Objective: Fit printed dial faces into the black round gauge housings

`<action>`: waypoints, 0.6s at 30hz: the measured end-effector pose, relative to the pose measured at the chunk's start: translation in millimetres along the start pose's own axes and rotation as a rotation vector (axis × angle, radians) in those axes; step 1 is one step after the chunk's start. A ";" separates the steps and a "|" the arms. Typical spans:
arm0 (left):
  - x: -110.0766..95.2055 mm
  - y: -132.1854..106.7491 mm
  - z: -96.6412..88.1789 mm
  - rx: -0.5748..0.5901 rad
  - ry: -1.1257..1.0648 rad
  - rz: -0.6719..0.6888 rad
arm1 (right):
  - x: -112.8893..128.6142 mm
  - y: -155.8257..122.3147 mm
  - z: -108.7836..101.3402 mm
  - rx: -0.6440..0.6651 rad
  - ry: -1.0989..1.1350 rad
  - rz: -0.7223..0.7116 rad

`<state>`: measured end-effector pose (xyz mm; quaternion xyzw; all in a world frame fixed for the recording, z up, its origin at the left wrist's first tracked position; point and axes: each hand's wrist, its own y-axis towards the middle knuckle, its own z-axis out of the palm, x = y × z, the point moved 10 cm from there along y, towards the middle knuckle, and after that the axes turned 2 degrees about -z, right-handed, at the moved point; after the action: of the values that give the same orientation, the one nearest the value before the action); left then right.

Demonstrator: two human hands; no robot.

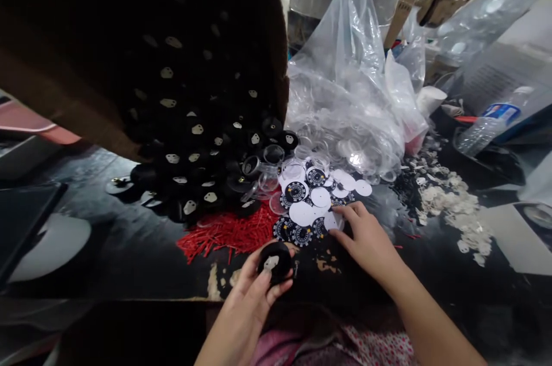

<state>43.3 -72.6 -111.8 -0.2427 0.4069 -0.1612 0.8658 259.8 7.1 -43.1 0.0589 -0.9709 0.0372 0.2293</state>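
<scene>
Left hand (252,297) clasps one black cap (275,262) below the paper discs (308,212) - right hand (366,242), fingers loosely extended, touches them; the cap heap (194,176) left of them looks unstarted.

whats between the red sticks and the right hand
In the head view, dark printed discs lie between the red sticks and the right hand. The left hand holds a black cap.
</scene>
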 end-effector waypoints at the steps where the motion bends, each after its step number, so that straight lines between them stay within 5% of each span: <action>1: 0.8 -0.4 5.6 0.028 -0.020 -0.003 | -0.9 2.2 -1.4 -0.018 0.006 -0.003; 5: 10.0 0.6 19.1 0.057 -0.151 -0.077 | 12.3 -1.8 -3.4 -0.106 0.209 0.013; 11: 5.2 5.0 27.2 0.006 -0.349 -0.087 | 88.9 -27.2 26.5 0.026 0.427 -0.339; 18: 1.6 -1.2 22.1 -0.003 -0.287 0.005 | 72.0 -21.9 28.4 0.012 0.530 -0.155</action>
<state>61.4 -68.0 -100.0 -0.2637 0.2797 -0.1221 0.9150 186.2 -24.4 -35.0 0.1228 -0.8692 0.0396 0.4772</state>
